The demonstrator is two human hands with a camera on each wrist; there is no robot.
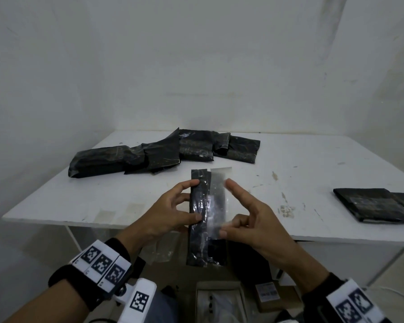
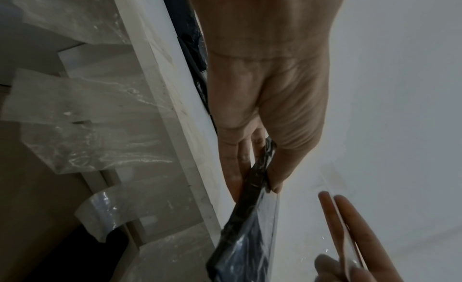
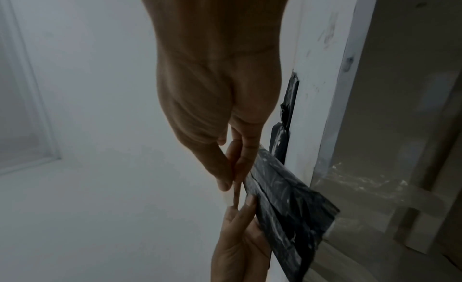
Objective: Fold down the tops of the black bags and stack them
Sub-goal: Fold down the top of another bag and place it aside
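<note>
I hold a narrow folded black bag (image 1: 200,210) upright in the air over the table's front edge. My left hand (image 1: 196,199) grips its left edge between thumb and fingers; in the left wrist view the left hand (image 2: 265,167) pinches the bag (image 2: 245,246). A strip of clear tape (image 1: 217,194) lies along the bag's right side. My right hand (image 1: 226,227) pinches the strip's lower end, index finger stretched up beside it. The right wrist view shows the right hand (image 3: 232,183) on the tape (image 3: 227,199) next to the bag (image 3: 287,203).
A loose pile of black bags (image 1: 163,152) lies at the back of the white table (image 1: 313,183). A stack of folded black bags (image 1: 373,203) sits at the right edge. Spare tape strips (image 1: 107,214) hang from the front edge. Boxes (image 1: 266,294) stand below.
</note>
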